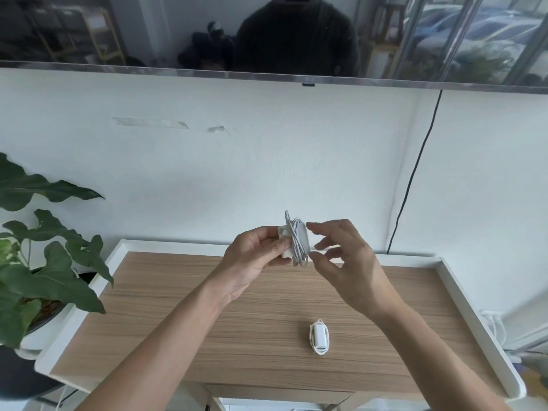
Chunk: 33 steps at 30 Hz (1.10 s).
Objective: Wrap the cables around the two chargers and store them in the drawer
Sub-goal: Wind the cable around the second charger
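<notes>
Gripping the white block charger (292, 241) with its coiled white cable at frame centre, the left hand (255, 259) steadies it while the right hand (341, 259), fingers loosely spread, seems about to tuck the cable end; the second wrapped white charger (319, 336) lies lower right on the wooden table (207, 321), drawer storage apparently remaining.

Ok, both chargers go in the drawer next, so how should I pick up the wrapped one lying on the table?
Pinch the wrapped charger across its two long sides, coming from above. It lies flat with the cable looped around its edge, so pressing there should keep the coils on.
</notes>
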Tool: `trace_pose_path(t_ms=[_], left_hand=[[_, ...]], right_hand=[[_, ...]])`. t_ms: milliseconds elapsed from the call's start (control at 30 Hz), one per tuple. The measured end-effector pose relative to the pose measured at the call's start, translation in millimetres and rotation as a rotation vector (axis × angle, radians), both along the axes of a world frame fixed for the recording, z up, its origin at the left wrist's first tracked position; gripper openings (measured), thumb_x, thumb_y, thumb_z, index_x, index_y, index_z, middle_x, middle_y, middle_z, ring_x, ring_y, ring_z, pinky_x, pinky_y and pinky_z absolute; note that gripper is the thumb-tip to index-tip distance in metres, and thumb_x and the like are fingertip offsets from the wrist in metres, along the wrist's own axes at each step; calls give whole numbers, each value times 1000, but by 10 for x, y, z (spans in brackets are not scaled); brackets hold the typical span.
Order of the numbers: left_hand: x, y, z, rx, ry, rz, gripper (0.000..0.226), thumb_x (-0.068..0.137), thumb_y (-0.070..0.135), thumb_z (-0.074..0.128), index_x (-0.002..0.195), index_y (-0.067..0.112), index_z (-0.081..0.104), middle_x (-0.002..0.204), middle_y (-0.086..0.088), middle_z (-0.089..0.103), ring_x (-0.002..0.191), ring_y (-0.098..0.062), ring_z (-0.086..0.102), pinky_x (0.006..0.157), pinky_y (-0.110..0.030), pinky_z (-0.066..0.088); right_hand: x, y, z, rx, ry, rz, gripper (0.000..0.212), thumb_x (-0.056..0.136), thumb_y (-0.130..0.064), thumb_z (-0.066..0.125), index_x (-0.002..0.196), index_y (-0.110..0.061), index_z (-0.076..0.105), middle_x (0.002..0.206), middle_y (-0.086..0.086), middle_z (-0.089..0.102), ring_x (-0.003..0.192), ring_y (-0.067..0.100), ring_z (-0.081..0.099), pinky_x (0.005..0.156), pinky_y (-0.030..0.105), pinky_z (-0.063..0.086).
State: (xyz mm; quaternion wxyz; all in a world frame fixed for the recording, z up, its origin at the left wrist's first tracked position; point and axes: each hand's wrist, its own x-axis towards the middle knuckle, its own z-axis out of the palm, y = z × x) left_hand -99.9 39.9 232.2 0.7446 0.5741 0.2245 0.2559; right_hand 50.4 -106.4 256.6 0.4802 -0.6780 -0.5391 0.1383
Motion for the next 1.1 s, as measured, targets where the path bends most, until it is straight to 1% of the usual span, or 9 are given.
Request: trace_pose_path(t_ms=[100,233,300,367,533,667,833,967,1100], left_hand=[[-7,-20,16,34,21,-16,36,91,23,70,121,4,70,115,-21,75,108,-29,73,97,-44,58],[-37,-39,41,117,56,-51,38,93,29,66,123,6,70,105,-10,79,105,-25,73,101,-46,56],[-45,-53,37,157,73,-54,35,96,29,64,123,8,71,104,-20,76,101,-25,71,100,-44,56],[-51,-74,21,202,89,-47,32,98,31,62,122,11,71,106,-26,74,98,-26,71,95,-41,57],[-33,-195,23,334,144,6,26,107,25,50,116,16,73,96,-2,80,92,-19,76,84,-27,57],[-39,-244,28,371,154,57,29,108,24,48,111,11,74,91,-11,79,84,-18,75,73,-20,57],[-94,-201,33,357,197,32,32,105,38,52,106,19,79,87,1,80,86,-15,77,81,-29,62],[-94,-215,3,317,193,23,35,103,39,54,102,14,79,84,-3,80,83,-18,78,77,-29,61],[-107,-170,-125,235,200,6,35,103,38,57,105,11,79,95,-14,80,91,-29,77,88,-46,62]], right_hand=[[65,-9,23,-70,-177,110,63,90,-7,72,146,-27,52,131,-15,50,113,10,58,86,18,51],[86,0,60,-65,-262,121,62,88,-11,75,144,-24,52,134,-14,52,115,8,58,87,20,52],[93,0,68,-60,-251,140,59,87,-13,78,141,-20,54,132,-12,54,115,7,59,90,22,54],[98,-11,76,-41,-251,145,56,87,-16,80,137,-17,57,129,-10,55,115,9,61,93,23,55],[63,-37,69,-7,-239,146,54,84,-13,82,133,-13,60,124,-7,55,113,9,63,101,25,53],[40,-56,8,6,-288,140,58,83,-16,84,135,-15,58,124,-7,53,112,11,64,101,31,54],[34,-82,-50,27,-313,162,58,84,-17,83,136,-12,57,124,-4,53,111,15,65,100,32,56],[32,-83,-111,18,-317,153,58,84,-19,83,136,-11,58,123,-3,53,110,16,65,99,33,56],[2,-61,-284,5,-279,142,56,86,-17,81,136,-10,57,125,-3,54,111,14,65,102,29,55]])
